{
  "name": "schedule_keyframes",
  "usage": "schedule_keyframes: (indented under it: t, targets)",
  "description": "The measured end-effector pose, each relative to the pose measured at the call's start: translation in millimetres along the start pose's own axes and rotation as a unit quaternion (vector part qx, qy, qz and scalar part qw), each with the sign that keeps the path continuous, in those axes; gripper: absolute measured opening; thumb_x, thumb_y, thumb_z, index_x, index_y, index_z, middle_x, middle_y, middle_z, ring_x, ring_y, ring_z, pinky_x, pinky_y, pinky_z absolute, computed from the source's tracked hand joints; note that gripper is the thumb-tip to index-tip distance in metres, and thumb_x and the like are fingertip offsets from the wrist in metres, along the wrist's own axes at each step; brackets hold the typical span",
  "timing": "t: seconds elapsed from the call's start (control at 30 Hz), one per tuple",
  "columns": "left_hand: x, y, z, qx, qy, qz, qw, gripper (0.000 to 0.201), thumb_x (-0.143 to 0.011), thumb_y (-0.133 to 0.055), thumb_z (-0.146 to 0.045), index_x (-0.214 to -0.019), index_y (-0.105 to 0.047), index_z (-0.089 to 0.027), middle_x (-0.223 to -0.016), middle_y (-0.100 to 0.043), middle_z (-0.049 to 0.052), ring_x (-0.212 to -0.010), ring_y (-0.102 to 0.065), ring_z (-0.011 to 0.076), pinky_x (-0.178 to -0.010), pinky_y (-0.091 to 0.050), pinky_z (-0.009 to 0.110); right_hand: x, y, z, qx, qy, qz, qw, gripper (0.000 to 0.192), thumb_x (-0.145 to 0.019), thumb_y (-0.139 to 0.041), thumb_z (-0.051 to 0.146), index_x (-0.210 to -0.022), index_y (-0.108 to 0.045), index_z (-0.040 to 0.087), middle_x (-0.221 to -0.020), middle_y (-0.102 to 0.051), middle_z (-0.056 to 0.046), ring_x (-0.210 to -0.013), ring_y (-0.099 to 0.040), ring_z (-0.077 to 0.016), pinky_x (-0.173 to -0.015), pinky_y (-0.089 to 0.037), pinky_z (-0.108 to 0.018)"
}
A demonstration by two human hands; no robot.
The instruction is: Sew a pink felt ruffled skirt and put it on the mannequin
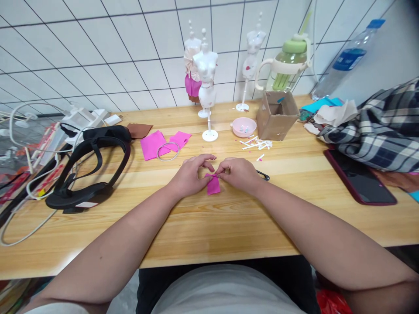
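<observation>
My left hand and my right hand meet over the middle of the wooden table. Both pinch the top of a small pink fabric piece between fingertips; its lower part rests on the table. Just behind stands a bare white doll mannequin on a round base. Larger pink fabric pieces lie to the left with a thin ring on them. A dark thin tool lies right of my right hand.
A black headset with white cables sits at the left. At the back are two more mannequins, a pink bowl, a cardboard box, a green jug and a water bottle. A phone and plaid cloth lie right.
</observation>
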State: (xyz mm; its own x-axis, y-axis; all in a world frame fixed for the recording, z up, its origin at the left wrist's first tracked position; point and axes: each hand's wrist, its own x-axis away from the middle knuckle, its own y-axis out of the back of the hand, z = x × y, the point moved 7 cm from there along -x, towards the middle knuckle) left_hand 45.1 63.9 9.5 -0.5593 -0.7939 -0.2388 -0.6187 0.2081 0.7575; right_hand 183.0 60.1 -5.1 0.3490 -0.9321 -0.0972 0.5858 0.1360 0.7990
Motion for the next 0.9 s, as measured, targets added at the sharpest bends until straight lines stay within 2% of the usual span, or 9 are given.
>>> schedule_keyframes:
  t: [0.17,0.27,0.43,0.57,0.73,0.9]
  targets:
    - [1,-5.5,1,0.01,0.022,0.037,0.999,0.04,-0.079,-0.06,-0.021,-0.118,-0.052,-0.024,-0.085,-0.072,-0.002,-0.08,-0.068,0.0163,-0.079,-0.047,0.029,4,-2,8,0.065,0.066,0.01,0.996,0.016,-0.088,-0.06,0.025,-0.091,-0.075,0.025,-0.094,-0.074,0.0,-0.087,-0.065,-0.0162,-0.07,-0.038,-0.026]
    - [1,-4.3,-1,-0.001,0.013,0.042,0.999,0.037,-0.08,-0.058,-0.02,-0.116,-0.053,-0.023,-0.082,-0.072,-0.002,-0.077,-0.068,0.0163,-0.077,-0.046,0.029,7,-4,13,0.102,0.1,0.034,0.989,0.021,-0.092,-0.053,0.024,-0.097,-0.074,0.024,-0.098,-0.073,-0.002,-0.091,-0.065,-0.0173,-0.071,-0.038,-0.026]
    - [2,-0.2,-1,-0.03,-0.001,0.044,0.999,0.039,-0.079,-0.06,-0.02,-0.117,-0.055,-0.024,-0.088,-0.075,-0.001,-0.092,-0.068,0.0206,-0.093,-0.043,0.036,11,-4,20,0.161,0.124,0.076,0.976,0.027,-0.094,-0.048,0.024,-0.104,-0.073,0.024,-0.102,-0.072,-0.004,-0.088,-0.065,-0.0181,-0.066,-0.036,-0.027]
    - [3,2.0,1,-0.047,0.003,0.048,0.998,0.041,-0.078,-0.062,-0.023,-0.119,-0.055,-0.024,-0.092,-0.076,0.001,-0.107,-0.065,0.0236,-0.102,-0.037,0.041,13,-3,23,0.201,0.13,0.095,0.966,0.028,-0.093,-0.046,0.022,-0.102,-0.073,0.024,-0.101,-0.071,-0.004,-0.081,-0.065,-0.0175,-0.059,-0.032,-0.028]
    - [5,5.7,-3,-0.088,-0.016,0.078,0.993,0.042,-0.078,-0.064,-0.026,-0.119,-0.054,-0.026,-0.09,-0.077,-0.002,-0.105,-0.064,0.0231,-0.112,-0.021,0.05,13,0,21,0.188,0.114,0.09,0.971,0.029,-0.088,-0.049,0.019,-0.101,-0.074,0.026,-0.106,-0.071,-0.002,-0.082,-0.065,-0.0177,-0.059,-0.034,-0.029]
    - [5,7.3,-8,-0.112,-0.038,0.089,0.989,0.042,-0.08,-0.063,-0.022,-0.121,-0.054,-0.026,-0.086,-0.078,-0.002,-0.107,-0.063,0.0229,-0.113,-0.017,0.051,9,7,14,0.11,0.036,0.027,0.993,0.026,-0.087,-0.05,0.02,-0.1,-0.072,0.024,-0.101,-0.071,-0.001,-0.086,-0.064,-0.0166,-0.067,-0.039,-0.027]
